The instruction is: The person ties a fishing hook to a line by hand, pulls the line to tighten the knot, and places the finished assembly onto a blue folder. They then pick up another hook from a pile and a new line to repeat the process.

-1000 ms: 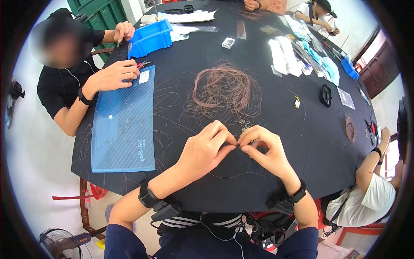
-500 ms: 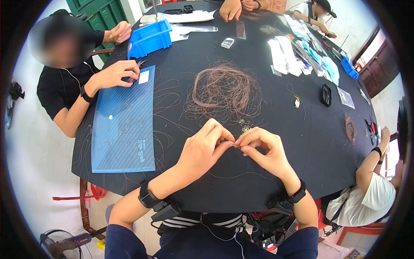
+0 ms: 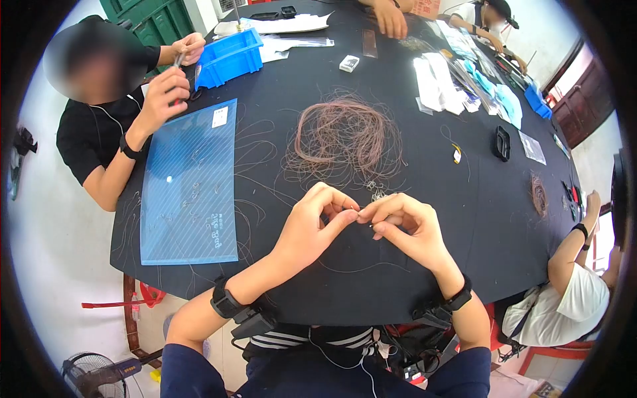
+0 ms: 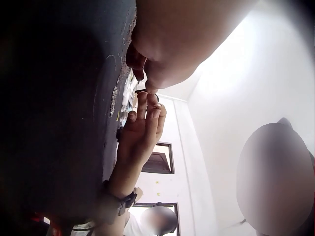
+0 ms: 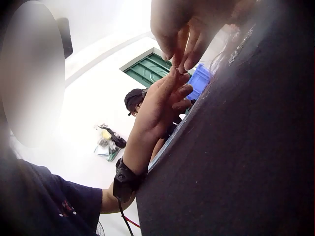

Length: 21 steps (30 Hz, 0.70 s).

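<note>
Above the near part of the black table, my left hand and right hand meet fingertip to fingertip. The left thumb and forefinger pinch a tiny thin strand, its end a pale glint. My right thumb and fingers grip the same small spot, with a small dark-and-bright bit showing at the thumb. Fingers hide most of the held piece, and I cannot tell its exact kind. Just beyond lies a small heap of shiny metal bits, and behind it a loose coil of brown line. The right wrist view shows both hands' fingertips touching.
A blue file bag with small pieces and strands on it lies to the left. A blue bin, a small white box, a black tray and white packets stand farther off. People sit around the table.
My fingertips have shifted slightly left and up, showing more of the small held piece. The neighbour's hand on the left has risen off the file bag; a hand at the far side has moved right.
</note>
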Each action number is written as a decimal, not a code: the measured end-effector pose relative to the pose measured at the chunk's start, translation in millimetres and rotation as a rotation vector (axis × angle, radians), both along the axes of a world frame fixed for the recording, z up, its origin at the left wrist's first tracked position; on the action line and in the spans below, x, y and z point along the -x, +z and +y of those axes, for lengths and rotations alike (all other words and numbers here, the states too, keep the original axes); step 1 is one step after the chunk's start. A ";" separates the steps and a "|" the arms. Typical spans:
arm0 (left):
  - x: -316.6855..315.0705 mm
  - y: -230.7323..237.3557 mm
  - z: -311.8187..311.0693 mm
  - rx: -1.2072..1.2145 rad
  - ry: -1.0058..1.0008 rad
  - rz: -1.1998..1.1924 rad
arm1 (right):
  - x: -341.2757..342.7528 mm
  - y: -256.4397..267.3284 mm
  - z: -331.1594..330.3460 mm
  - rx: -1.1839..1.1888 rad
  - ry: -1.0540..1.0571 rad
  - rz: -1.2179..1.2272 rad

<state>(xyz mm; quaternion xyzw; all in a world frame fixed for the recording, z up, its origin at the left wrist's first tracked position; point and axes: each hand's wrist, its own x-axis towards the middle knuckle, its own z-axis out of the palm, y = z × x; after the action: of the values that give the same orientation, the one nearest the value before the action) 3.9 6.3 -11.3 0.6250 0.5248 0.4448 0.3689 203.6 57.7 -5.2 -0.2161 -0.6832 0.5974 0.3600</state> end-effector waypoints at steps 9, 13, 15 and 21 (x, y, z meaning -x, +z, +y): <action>-0.6 5.4 -0.7 -0.013 0.054 -0.040 | 0.0 -0.1 -0.4 -0.033 -0.069 -0.080; 1.8 5.6 0.0 -0.063 -0.009 -0.030 | -1.1 -2.0 0.3 -0.123 -0.163 -0.168; 2.8 5.9 -0.3 -0.025 -0.045 -0.025 | -0.1 -1.7 0.2 -0.168 -0.185 -0.189; 1.0 7.8 -1.9 0.019 -0.082 0.069 | 1.1 0.3 1.4 -0.288 -0.182 -0.235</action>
<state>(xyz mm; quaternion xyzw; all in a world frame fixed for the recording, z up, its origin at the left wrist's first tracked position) 2.9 4.4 -3.4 0.6576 0.5152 0.4024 0.3743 202.5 59.1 -4.9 -0.2915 -0.7764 0.4294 0.3576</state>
